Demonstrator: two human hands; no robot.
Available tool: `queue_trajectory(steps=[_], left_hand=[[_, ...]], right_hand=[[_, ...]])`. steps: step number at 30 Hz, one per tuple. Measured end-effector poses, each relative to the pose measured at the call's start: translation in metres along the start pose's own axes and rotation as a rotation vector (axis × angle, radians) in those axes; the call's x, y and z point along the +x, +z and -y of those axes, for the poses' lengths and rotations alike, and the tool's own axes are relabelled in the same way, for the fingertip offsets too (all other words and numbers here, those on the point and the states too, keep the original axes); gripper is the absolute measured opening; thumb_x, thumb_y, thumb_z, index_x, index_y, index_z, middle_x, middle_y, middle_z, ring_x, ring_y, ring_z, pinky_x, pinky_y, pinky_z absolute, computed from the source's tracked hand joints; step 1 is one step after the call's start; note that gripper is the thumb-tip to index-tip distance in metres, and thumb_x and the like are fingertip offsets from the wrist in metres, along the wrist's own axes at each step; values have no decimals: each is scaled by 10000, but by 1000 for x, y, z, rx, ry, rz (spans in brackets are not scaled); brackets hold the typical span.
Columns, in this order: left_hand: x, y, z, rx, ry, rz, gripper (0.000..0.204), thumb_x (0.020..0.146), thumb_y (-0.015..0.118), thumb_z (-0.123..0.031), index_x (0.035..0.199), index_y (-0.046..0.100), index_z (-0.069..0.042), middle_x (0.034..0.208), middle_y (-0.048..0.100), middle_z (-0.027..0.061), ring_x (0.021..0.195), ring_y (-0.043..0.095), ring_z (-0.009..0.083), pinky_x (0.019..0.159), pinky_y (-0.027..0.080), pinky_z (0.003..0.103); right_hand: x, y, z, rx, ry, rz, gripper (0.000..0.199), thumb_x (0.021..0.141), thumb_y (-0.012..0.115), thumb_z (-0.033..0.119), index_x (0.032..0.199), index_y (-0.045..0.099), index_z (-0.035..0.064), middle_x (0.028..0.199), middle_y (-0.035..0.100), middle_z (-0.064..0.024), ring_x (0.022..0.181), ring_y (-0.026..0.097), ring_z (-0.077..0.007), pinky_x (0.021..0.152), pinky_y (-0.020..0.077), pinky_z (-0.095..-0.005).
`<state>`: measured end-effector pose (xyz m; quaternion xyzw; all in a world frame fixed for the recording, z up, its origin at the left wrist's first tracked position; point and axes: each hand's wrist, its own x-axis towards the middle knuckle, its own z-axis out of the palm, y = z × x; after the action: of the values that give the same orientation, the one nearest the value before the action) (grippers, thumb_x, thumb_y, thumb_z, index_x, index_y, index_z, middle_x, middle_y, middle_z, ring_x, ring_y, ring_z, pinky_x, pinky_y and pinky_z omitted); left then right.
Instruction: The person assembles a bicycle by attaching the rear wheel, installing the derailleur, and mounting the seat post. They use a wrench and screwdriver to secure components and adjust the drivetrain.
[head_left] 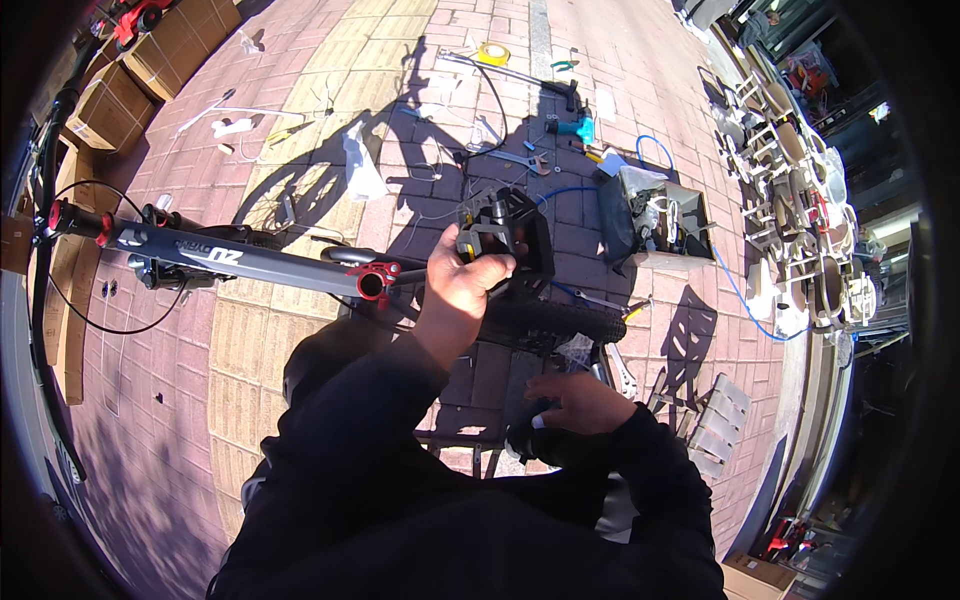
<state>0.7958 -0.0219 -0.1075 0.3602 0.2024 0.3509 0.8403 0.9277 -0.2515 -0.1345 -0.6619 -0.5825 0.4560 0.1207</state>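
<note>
My left hand (460, 292) is closed around a black part with a yellow piece (482, 243), which looks like a bicycle pedal; the fingers beneath it are mostly hidden. Behind it stands a larger black shape (540, 245) that I cannot make out. Left of the hand runs a grey bicycle frame (240, 258) with a red seat clamp (372, 281). A black tyre (570, 320) lies just beyond my right hand (585, 402). That hand is low over a dark surface, its fingers apart, with a white wrap on one finger.
An open toolbox (690, 205) stands at the right, near a teal power drill (575, 128). Wrenches (525, 160), yellow tape (492, 54) and a plastic bag (362, 165) lie on the paving. Cardboard boxes (180, 45) are at the far left; a slatted stool (720, 425) is at the right.
</note>
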Motion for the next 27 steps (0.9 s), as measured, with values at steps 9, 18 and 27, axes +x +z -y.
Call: queue_trajectory(steps=[9, 18, 27], left_hand=[[-36, -46, -86, -63, 345, 86, 462, 830, 581, -7, 1289, 551, 36, 1146, 702, 136, 995, 694, 210, 877, 560, 333], [-13, -133, -122, 6, 276, -245, 149, 877, 600, -45, 1007, 649, 8, 854, 666, 60, 720, 653, 182, 680, 545, 322], [16, -106, -86, 243, -43, -38, 241, 831, 600, -50, 1038, 647, 64, 893, 692, 101, 713, 676, 200, 686, 581, 332]], right_hand=[[28, 67, -45, 542, 283, -486, 274, 971, 668, 291, 1062, 634, 35, 913, 640, -113, 888, 679, -231, 799, 542, -349], [48, 64, -80, 1477, 256, -737, 255, 1018, 622, 366, 1021, 613, 111, 951, 675, -47, 817, 668, -183, 667, 537, -341], [58, 52, -61, 1894, -252, -554, 361, 966, 682, 391, 1182, 671, 102, 1057, 730, -87, 958, 706, -235, 784, 560, -383]])
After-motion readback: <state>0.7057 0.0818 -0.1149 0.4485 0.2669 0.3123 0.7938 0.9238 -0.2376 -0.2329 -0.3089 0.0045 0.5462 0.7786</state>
